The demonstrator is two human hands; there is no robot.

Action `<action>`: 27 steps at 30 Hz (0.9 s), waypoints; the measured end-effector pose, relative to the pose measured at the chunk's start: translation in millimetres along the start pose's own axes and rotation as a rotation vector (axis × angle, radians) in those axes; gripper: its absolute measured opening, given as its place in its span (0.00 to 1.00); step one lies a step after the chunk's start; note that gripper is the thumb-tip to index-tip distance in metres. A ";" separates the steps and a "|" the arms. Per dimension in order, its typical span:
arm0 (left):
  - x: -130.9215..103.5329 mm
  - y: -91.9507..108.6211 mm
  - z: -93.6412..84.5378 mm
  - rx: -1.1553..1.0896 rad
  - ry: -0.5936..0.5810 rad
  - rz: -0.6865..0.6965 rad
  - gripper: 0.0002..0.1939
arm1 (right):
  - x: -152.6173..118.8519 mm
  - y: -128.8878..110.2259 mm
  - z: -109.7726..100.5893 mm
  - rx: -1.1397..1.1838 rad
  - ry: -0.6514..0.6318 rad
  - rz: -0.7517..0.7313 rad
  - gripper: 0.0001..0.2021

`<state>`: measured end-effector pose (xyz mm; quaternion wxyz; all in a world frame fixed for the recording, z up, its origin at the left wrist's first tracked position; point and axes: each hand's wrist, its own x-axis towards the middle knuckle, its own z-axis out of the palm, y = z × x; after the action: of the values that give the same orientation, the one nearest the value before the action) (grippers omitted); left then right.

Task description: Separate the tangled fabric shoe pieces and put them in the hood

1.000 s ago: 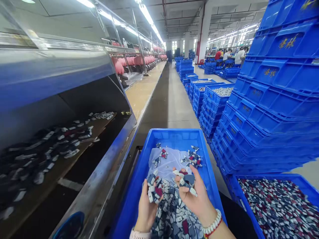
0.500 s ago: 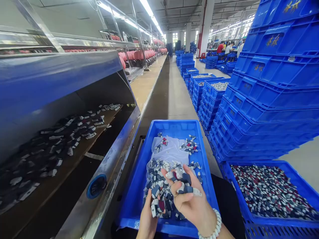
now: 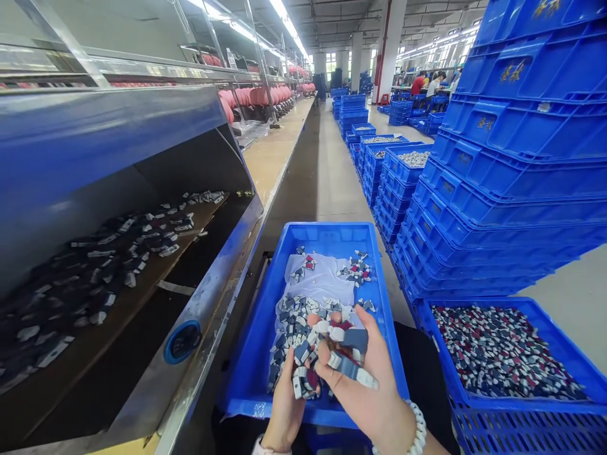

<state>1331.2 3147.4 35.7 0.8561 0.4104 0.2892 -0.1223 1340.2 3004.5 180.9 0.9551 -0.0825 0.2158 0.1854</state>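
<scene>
A blue tray (image 3: 386, 328) holds a heap of small white, dark blue and maroon pieces (image 3: 289, 322), partly on a white plastic sheet (image 3: 320, 278). Over its near end, my left hand (image 3: 287, 404) is curled round several of these pieces. My right hand (image 3: 367, 385), with a white beaded bracelet on the wrist, is palm up just to the right, fingers bent around a handful of the same pieces. The two handfuls are close together. Some fingertips of both hands are hidden by the pieces.
Left, a metal-framed bench (image 3: 222, 278) has a dark hollow with a pile of similar pieces (image 3: 104, 265). Right are tall stacked blue crates (image 3: 512, 158) and a full crate of pieces (image 3: 507, 347). Further back are more crates (image 3: 353, 114) and seated people (image 3: 434, 85).
My right hand's fingers have curled further in around its pieces and its thumb has shifted. My left hand has moved slightly, still holding pieces. The whole view has shifted a little.
</scene>
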 end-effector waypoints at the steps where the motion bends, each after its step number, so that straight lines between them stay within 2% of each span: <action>1: 0.7 -1.5 -1.4 -0.002 0.008 -0.014 0.19 | -0.2 1.6 0.6 -0.036 0.008 -0.073 0.20; 4: 1.3 -5.3 -5.0 -0.002 0.013 -0.034 0.17 | -1.8 4.9 3.7 -0.166 0.000 -0.240 0.20; 6: 0.7 -7.2 -7.1 0.011 0.006 -0.042 0.17 | -3.2 5.5 5.2 -0.199 0.009 -0.254 0.21; 11: -0.7 -10.3 -11.2 0.009 -0.010 -0.060 0.18 | -4.2 3.4 1.8 -0.059 0.092 -0.163 0.12; 13: -1.3 -11.0 -10.7 0.007 -0.010 -0.073 0.18 | -3.5 2.3 -1.1 -0.005 0.107 -0.099 0.11; 16: -4.1 -11.1 -8.3 0.016 -0.005 -0.082 0.18 | 0.1 0.5 -5.6 0.003 -0.002 -0.015 0.14; 18: -8.1 -9.1 -6.5 0.003 -0.017 -0.053 0.17 | 4.8 -1.8 -9.1 -0.005 -0.072 0.024 0.12; 21: -17.6 0.1 -3.6 -0.025 -0.017 0.015 0.19 | 14.0 -7.4 -16.4 0.055 -0.068 0.099 0.08; 24: -29.2 16.3 1.7 -0.032 -0.003 0.063 0.21 | 23.4 -12.4 -26.8 0.215 -0.047 0.169 0.06; 27: -38.2 31.6 8.7 -0.044 0.032 0.088 0.21 | 30.3 -13.0 -38.3 0.227 -0.131 0.135 0.03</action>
<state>1318.1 3159.6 82.7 0.8646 0.4059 0.2873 -0.0714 1356.1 2993.1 134.3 0.9557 0.0529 0.1776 0.2288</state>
